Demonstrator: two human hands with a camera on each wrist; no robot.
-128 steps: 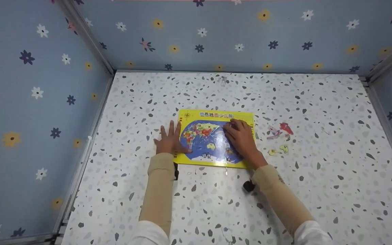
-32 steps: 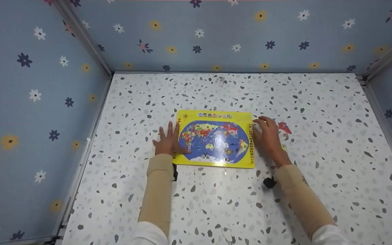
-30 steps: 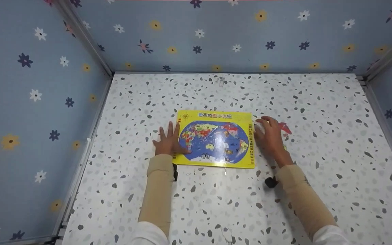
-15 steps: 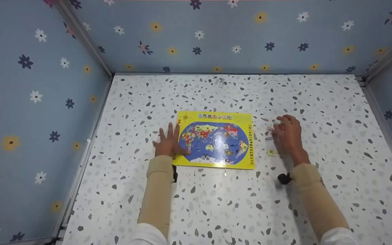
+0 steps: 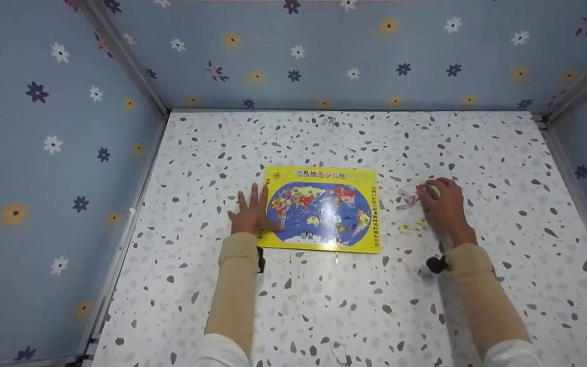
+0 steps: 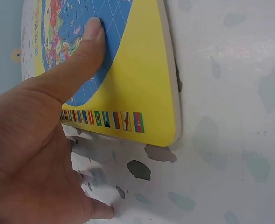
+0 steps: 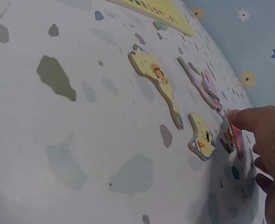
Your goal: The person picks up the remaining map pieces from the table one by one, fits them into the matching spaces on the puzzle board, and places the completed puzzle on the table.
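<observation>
A yellow-bordered world map puzzle board (image 5: 370, 242) lies flat on the speckled table. My left hand (image 5: 249, 211) rests at its left edge with fingers spread. In the left wrist view, the thumb (image 6: 83, 53) lies over the board's blue map. To the right of the board, my right hand (image 5: 445, 206) has its thumb and finger tips at a red puzzle piece (image 5: 420, 189), curled as in a pinch. The right wrist view shows the thumb against this red piece (image 7: 237, 135), which the hand partly covers.
Loose pieces lie between board and right hand: a pink-purple piece (image 5: 406, 200), a long yellow piece (image 7: 156, 77) and a smaller yellow piece (image 7: 202, 137). Blue flowered panels (image 5: 324, 51) wall the table's back and sides.
My right hand has left the map, moving rightward past the board's edge to the loose pieces, where it now meets the red piece. The left hand has stayed at the board's left edge.
</observation>
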